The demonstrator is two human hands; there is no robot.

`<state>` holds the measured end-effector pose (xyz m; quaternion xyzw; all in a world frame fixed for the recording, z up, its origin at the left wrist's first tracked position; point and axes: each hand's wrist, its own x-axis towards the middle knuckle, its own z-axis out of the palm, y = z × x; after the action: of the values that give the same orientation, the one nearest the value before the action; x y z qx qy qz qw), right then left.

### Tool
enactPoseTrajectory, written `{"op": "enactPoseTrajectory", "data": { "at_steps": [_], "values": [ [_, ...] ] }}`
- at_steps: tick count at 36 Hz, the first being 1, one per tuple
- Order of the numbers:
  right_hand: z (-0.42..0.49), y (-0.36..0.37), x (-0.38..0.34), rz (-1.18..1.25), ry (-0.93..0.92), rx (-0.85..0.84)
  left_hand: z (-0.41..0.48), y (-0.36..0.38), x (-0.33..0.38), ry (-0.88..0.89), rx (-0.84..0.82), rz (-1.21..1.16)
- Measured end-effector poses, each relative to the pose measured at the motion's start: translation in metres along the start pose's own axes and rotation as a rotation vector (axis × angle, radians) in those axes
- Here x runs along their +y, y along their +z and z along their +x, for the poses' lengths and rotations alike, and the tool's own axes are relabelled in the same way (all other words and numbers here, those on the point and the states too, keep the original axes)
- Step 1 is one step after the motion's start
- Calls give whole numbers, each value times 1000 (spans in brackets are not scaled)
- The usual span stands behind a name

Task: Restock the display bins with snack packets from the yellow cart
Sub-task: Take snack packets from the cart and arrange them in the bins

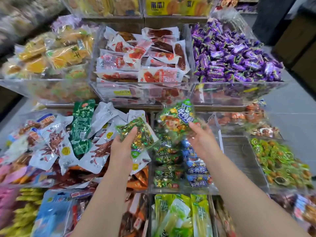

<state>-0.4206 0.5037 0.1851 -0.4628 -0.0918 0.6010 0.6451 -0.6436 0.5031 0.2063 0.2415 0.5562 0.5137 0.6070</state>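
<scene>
My left hand (122, 148) grasps a green packet (139, 140) of gold-wrapped sweets and holds it just above the piled white pouches (100, 151). My right hand (201, 141) is at the lower edge of a second packet (178, 117), green and blue and blurred. I cannot tell if it grips. This packet is over the clear bin (219, 142), which contains similar packets.
</scene>
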Motion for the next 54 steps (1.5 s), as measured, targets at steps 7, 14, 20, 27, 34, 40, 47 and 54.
{"op": "enactPoseTrajectory", "data": {
  "at_steps": [7,14,20,27,34,40,47,54],
  "values": [
    [49,-7,-4,-800,-162,-8,13,-16,2,-20,75,-95],
    [72,7,34,-816,-291,-6,18,-18,-1,-14,84,-77],
    [72,4,53,-1009,-317,91,16,-19,-3,-30,99,-76],
    [76,2,52,-1154,-305,10,17,-24,-5,-46,63,-81],
    [71,-7,43,-1089,-248,-12,17,-20,-5,-67,18,-72],
    [50,-12,42,-949,-307,159,12,-7,-4,-110,-76,-175],
    [-14,18,31,-404,205,-139,-4,5,-6,291,-176,238],
    [-40,36,10,-263,348,-278,-12,4,1,754,-557,947]
  ]
}}
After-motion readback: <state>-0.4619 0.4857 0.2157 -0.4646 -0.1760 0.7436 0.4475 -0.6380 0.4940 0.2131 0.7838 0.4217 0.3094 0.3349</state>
